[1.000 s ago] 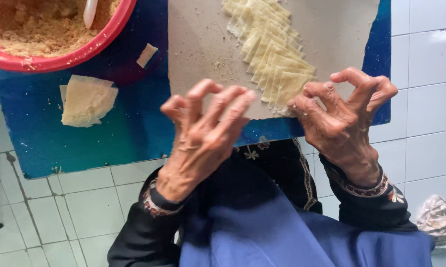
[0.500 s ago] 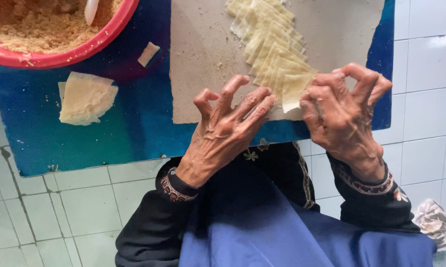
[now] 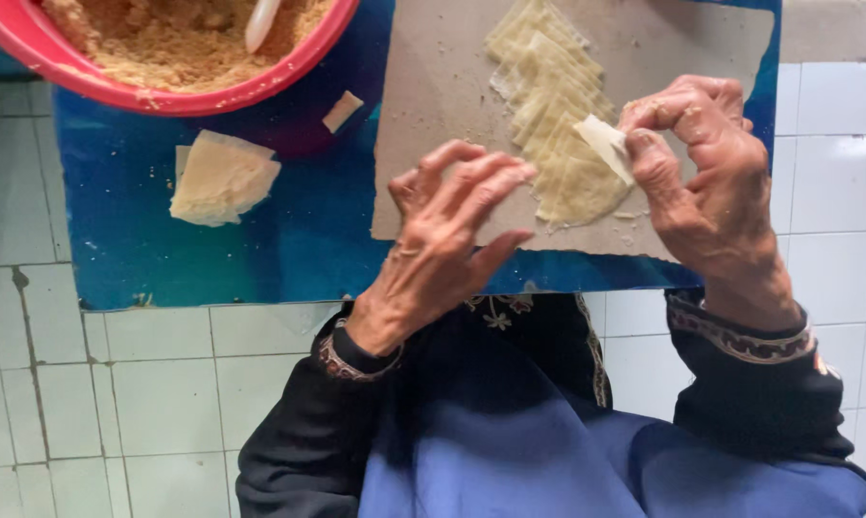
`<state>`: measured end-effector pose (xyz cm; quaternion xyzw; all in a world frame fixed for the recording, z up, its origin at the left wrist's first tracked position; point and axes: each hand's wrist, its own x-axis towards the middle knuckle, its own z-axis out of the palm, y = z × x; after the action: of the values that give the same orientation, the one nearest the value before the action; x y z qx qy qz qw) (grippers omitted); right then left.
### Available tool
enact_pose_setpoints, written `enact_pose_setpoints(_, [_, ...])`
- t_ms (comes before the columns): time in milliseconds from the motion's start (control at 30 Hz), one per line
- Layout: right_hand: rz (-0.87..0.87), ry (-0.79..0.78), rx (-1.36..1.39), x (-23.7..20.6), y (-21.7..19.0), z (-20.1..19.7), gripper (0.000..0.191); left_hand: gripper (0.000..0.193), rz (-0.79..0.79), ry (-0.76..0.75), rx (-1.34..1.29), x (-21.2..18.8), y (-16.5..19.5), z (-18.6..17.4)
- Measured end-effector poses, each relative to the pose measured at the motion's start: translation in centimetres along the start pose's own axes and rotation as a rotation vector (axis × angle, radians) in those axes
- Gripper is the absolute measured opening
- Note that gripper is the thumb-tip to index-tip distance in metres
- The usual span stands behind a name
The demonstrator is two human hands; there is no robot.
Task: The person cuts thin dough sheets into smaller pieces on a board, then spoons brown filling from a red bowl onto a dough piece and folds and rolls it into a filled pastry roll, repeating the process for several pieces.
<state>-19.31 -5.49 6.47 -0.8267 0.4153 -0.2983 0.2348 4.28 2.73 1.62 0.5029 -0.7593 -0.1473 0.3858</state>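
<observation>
- On the blue board [image 3: 289, 240], toward its right side, lies a grey-brown sheet [image 3: 443, 86] dusted with crumbs, and on it a fanned row of pale dough squares [image 3: 548, 105] runs from far to near.
- Right hand [image 3: 706, 182]: thumb and forefinger pinch one corner of a dough square [image 3: 606, 144], lifting it off the near end of the row; the other fingers curl above it.
- Left hand [image 3: 447, 235]: grasping nothing, fingers spread and bent, fingertips resting on the sheet just left of the row's near end.
- At the far left, a red bowl [image 3: 289, 82] holds a tan crumbly filling [image 3: 164, 34], with a white spoon [image 3: 260, 21] standing in it.
- Near the bowl, on the bare board, lies a small stack of dough squares [image 3: 222, 177]; a little scrap of dough [image 3: 342, 110] lies to its right.
- White floor tiles [image 3: 164, 393] surround the board; dark sleeves [image 3: 740, 384] with patterned cuffs and blue cloth [image 3: 510, 451] fill the near edge.
</observation>
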Motion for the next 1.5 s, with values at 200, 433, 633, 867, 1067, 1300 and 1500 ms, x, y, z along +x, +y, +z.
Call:
enact_pose_setpoints(200, [-0.357,0.1,-0.454,0.9,-3.3,6.6,0.006,0.057,-0.135,0.106,0.162,-2.3,-2.3,-4.9])
enact_pose_setpoints(433, [-0.298,-0.053,-0.453,-1.5,-5.1,7.6,0.016,0.016,-0.039,0.048,0.307,-3.4,-3.2,-3.8])
enact_pose_setpoints(633, [-0.14,-0.097,-0.335,0.2,-4.6,3.1,0.012,0.013,-0.015,0.056,0.281,-3.1,-3.2,-3.4])
enact_pose_setpoints(867, [-0.584,0.002,-0.499,12.8,-3.8,5.0,0.009,0.013,-0.011,0.083,0.312,-2.3,-2.8,-3.5])
enact_pose_setpoints(1067, [-0.657,-0.154,-0.512,20.9,-4.7,10.0,0.01,0.025,-0.044,0.059,0.3,-2.5,-2.8,-3.3])
enact_pose_setpoints(1300, [-0.791,-0.15,-0.784,21.7,-6.0,10.2,0.005,0.032,-0.073,0.05,0.259,-2.5,-2.5,-3.0])
enact_pose_setpoints(1500, [-0.832,-0.074,-1.094,21.8,-6.8,10.3,0.017,0.036,-0.055,0.046,0.273,-2.4,-2.5,-3.1])
